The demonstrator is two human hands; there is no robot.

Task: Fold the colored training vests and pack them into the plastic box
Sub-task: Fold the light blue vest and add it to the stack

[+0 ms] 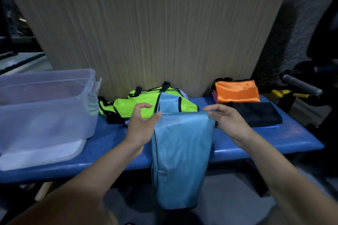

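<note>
Here, both hands (141,124) (228,120) pinching light blue vest (181,151), no readable writing

Sheeny blue cloth vest (181,151), translucent plastic box (54,111), glossy padded bench (265,140).

No readable txt, labels, brands or nos. on anything in view.

Head view looks down, close, at bench (265,138).
</note>
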